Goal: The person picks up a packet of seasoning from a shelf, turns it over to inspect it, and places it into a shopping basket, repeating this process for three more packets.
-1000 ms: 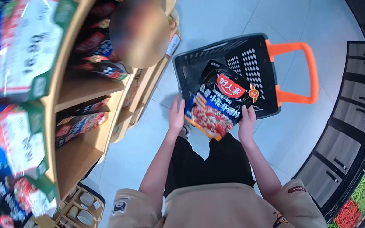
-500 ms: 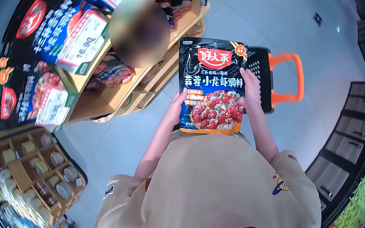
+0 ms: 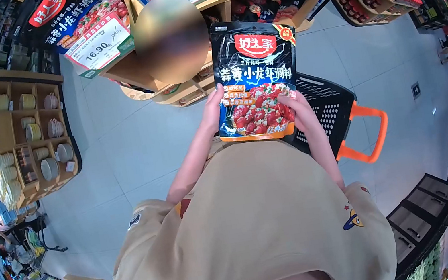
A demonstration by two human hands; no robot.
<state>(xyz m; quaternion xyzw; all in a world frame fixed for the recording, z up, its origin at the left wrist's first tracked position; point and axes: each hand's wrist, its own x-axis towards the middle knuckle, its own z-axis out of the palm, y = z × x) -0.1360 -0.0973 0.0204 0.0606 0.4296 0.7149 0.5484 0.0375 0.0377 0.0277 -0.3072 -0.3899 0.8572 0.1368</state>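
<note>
Both hands hold one pouch (image 3: 255,80), black with red food printed low on its front, upright in the upper middle of the frame. The left hand (image 3: 213,114) grips the lower left edge: the fingers (image 3: 218,95) curl around onto the front while the palm sits behind. The right hand (image 3: 299,110) takes the lower right corner in the same way, fingers pressed together along the edge. The front with its print faces the camera.

One second ago the pouch lay tilted low over the basket (image 3: 327,110); half a second ago it was raised and nearly upright; now it is higher in the frame, straight, and its top edge overlaps the shelf (image 3: 215,3) behind. The basket, black with an orange handle (image 3: 368,136), now shows at the right of the pouch, partly hidden by it and by the right hand, on the pale floor (image 3: 122,155). So the pouch is out of the basket and held up in front of the person, as I judge for reading.

Price cards with 16.90 stand on the shelf at the top. At the left edge a rack (image 3: 27,140) holds bowls.
</note>
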